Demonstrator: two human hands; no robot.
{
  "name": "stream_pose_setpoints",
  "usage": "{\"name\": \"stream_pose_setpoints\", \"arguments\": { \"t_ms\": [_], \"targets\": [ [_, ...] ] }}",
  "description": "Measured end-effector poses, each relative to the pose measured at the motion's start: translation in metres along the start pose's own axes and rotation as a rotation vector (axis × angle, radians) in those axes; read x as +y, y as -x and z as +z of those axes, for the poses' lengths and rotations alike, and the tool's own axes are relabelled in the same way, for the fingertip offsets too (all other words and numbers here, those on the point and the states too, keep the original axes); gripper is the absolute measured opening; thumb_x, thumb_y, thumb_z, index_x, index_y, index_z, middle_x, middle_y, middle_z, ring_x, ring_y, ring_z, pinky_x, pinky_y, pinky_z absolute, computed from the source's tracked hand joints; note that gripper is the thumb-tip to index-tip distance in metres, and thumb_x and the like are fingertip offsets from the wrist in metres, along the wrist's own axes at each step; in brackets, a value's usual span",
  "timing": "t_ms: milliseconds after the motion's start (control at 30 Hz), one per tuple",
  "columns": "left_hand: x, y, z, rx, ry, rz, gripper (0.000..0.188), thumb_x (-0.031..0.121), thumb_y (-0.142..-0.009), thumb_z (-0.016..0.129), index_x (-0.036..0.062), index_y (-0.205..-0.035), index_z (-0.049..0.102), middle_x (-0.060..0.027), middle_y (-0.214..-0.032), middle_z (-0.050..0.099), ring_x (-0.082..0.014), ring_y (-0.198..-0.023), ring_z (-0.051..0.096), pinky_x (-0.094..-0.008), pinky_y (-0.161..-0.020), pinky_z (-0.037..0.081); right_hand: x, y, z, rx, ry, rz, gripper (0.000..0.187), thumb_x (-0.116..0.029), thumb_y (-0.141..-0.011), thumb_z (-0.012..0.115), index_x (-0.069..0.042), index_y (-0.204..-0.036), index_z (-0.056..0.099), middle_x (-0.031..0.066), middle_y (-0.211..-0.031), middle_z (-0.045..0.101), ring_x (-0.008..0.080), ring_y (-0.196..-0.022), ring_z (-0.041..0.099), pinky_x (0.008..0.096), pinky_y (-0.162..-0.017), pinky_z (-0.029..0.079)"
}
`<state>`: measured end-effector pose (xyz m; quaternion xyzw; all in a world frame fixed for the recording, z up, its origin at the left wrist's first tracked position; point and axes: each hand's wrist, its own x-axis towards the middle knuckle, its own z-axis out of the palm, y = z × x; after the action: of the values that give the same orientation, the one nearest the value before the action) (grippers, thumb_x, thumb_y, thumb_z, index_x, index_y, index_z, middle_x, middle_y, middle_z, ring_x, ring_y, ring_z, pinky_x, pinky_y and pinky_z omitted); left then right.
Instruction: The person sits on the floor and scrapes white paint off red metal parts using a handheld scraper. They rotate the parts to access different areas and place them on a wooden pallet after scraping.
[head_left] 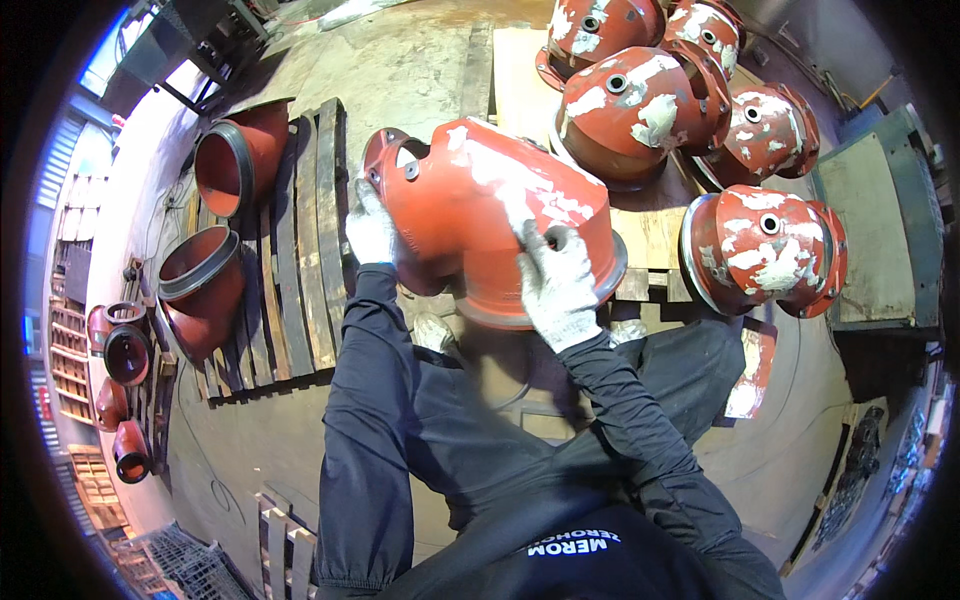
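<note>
In front of my legs is a large red flanged pipe fitting [430, 215] with patchy white filler on its upper side. A wide rim runs round its lower right end, and a smaller flange with an opening is at its upper left. My left hand [372, 228], in a pale work glove, is closed on the fitting's left side by that flange; its inner fingers are partly hidden. On the right, my gloved right hand [560, 280] grips the fitting near a round hole, its fingers bent over the surface. What lies underneath the fitting is mostly hidden.
Several similar white-patched red fittings [625, 110] stand at the right, some on pale boards [640, 235]. Two red pipe pieces [205, 290] rest by a wooden pallet [325, 230] on the left. A green-grey metal box [870, 230] stands far right. Smaller red pipes [127, 355] line the left.
</note>
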<state>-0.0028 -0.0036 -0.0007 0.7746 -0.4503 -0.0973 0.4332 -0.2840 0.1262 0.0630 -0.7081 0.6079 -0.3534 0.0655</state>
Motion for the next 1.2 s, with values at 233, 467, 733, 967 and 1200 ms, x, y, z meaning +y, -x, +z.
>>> {"name": "stream_pose_setpoints", "arguments": {
  "t_ms": [233, 467, 733, 967, 1200],
  "targets": [
    [-0.025, -0.008, 0.011, -0.033, -0.245, 0.171, 0.081, 0.057, -0.112, 0.031, -0.0103, -0.092, 0.072, -0.0321, -0.090, 0.072, -0.0487, -0.083, 0.070, -0.0547, -0.080, 0.051, -0.004, 0.000, 0.003, -0.064, -0.009, -0.009, 0.049, -0.011, -0.091, 0.073, -0.009, -0.139, 0.066, 0.0199, -0.108, 0.060, 0.0394, -0.100, 0.061, 0.0487, -0.087, 0.052],
    [-0.061, -0.014, 0.030, -0.050, -0.416, 0.403, 0.059, 0.007, -0.104, 0.051, -0.0071, -0.157, 0.031, -0.0217, -0.086, 0.072, -0.0384, -0.072, 0.070, -0.0490, -0.066, 0.055, -0.007, -0.021, -0.004, -0.060, 0.081, 0.108, 0.047, -0.013, -0.093, 0.070, -0.014, -0.140, 0.066, 0.0206, -0.110, 0.059, 0.0394, -0.099, 0.063, 0.0494, -0.087, 0.053],
    [-0.044, -0.008, 0.024, 0.008, -0.220, 0.271, 0.055, 0.043, -0.111, 0.038, -0.0069, -0.107, 0.062, -0.0322, -0.084, 0.068, -0.0501, -0.078, 0.067, -0.0561, -0.071, 0.049, -0.033, -0.013, 0.001, -0.055, -0.070, 0.076, 0.040, -0.015, -0.094, 0.071, -0.014, -0.134, 0.069, 0.0190, -0.111, 0.061, 0.0390, -0.100, 0.065, 0.0488, -0.087, 0.055],
    [-0.020, -0.001, 0.008, -0.057, -0.234, 0.255, 0.044, 0.032, -0.112, 0.043, -0.0032, -0.136, 0.055, -0.0260, -0.087, 0.073, -0.0427, -0.072, 0.071, -0.0526, -0.062, 0.054, -0.026, -0.006, 0.010, -0.031, 0.099, 0.103, 0.048, -0.014, -0.094, 0.070, -0.013, -0.141, 0.066, 0.0195, -0.108, 0.061, 0.0376, -0.095, 0.065, 0.0479, -0.084, 0.054],
    [-0.003, 0.007, 0.002, 0.077, -0.228, 0.284, 0.060, 0.043, -0.114, 0.038, -0.0024, -0.098, 0.074, -0.0281, -0.083, 0.072, -0.0460, -0.076, 0.070, -0.0546, -0.068, 0.054, -0.030, -0.015, 0.012, -0.036, -0.034, -0.010, 0.047, -0.013, -0.093, 0.072, -0.009, -0.140, 0.067, 0.0200, -0.110, 0.062, 0.0380, -0.101, 0.064, 0.0479, -0.087, 0.053]
  ]
}}
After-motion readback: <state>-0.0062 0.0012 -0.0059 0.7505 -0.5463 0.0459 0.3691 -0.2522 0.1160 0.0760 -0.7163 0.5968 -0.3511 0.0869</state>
